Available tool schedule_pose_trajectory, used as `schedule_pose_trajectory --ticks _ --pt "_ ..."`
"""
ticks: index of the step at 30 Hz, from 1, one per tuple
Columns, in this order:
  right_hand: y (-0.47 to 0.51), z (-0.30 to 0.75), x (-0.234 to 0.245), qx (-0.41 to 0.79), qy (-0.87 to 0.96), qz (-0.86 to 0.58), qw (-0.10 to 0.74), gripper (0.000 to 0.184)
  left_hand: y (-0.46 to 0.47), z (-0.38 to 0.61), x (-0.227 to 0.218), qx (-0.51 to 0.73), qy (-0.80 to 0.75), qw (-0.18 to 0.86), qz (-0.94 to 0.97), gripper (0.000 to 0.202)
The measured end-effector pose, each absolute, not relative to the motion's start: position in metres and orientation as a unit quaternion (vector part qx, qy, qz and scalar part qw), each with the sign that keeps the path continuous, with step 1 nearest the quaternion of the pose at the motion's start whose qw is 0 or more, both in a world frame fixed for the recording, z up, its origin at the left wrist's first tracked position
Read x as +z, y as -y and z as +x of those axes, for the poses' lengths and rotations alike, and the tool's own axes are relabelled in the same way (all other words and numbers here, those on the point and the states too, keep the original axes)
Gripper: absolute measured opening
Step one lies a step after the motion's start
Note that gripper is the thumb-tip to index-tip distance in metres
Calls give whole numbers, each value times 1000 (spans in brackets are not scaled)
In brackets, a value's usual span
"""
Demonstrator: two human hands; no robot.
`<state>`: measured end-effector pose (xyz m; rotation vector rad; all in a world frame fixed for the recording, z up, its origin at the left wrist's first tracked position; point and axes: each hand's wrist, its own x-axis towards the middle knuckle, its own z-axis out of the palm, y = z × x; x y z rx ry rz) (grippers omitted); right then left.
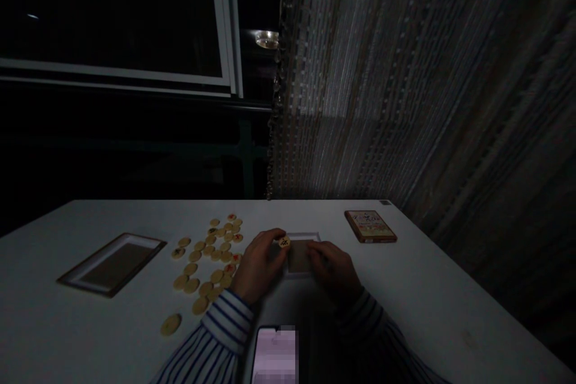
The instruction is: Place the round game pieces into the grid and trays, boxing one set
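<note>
Pinched between the thumb and fingers of my left hand [261, 261] is a round Chinese chess piece [284, 242] with a dark character facing up. It is over the left side of a shallow, white-rimmed box tray [302, 275]. My right hand [330, 267] rests at the tray's right side with its fingers curled closed; what they grip, if anything, is hidden. Left of my left hand, several loose chess pieces [210, 250] lie scattered, some showing red characters, many blank side up. One piece [171, 324] sits apart, closer to me.
An upturned box lid [67, 280] lies on the white table [432, 324] at the left. A small printed box [371, 227] stands at the back right. A lit phone [274, 355] is at the near edge between my forearms. Behind the table hangs a beaded curtain [360, 72].
</note>
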<state>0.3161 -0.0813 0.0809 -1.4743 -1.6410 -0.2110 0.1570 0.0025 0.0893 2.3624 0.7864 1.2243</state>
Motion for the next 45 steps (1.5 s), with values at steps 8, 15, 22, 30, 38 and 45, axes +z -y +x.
schedule_pose_trajectory --ticks 8,15,22,30,38,45 --pt "80 326 81 -40 637 -612 466 20 3 167 67 411 -268 197 849 21" --pt "67 334 74 53 652 -626 425 20 4 171 68 407 -237 201 859 16" --pt "68 329 69 154 663 -603 417 23 7 173 65 387 -197 218 874 17" --pt "69 331 66 223 627 -581 469 22 11 174 66 396 -188 224 870 18" --pt "66 333 59 223 592 -597 494 22 12 171 65 404 -251 266 839 18" --pt "70 330 62 207 603 -599 484 20 12 171 60 395 -276 382 788 18"
